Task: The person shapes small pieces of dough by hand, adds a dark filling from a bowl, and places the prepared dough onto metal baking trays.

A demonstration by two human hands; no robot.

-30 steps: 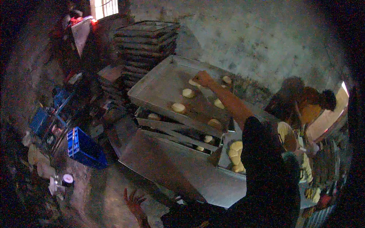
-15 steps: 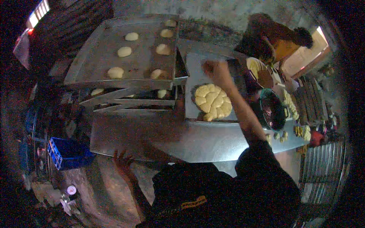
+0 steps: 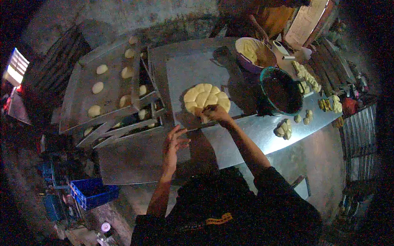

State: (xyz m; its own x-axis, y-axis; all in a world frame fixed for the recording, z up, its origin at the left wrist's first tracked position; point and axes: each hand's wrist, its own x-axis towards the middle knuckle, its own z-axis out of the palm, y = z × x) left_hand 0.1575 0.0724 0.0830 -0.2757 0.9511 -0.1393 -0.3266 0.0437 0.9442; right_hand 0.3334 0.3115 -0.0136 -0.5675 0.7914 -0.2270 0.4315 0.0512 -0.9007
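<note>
The right hand rested, fingers curled, on the near edge of the dough cluster, which lay on a tray on the metal table; whether it gripped a piece could not be told. The left hand hovered open and empty, fingers spread, above the table's near edge. Dough rounds sat on stacked trays to the left, and a dark bowl stood to the right.

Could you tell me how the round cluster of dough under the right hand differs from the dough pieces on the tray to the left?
The dough cluster is many balls packed touching into one round; the tray pieces lie apart, single. The right hand touches the cluster; no hand touches the tray pieces. The cluster lies on a flat sheet, the pieces on a rimmed tray. Both are pale, unbaked-looking.
</note>
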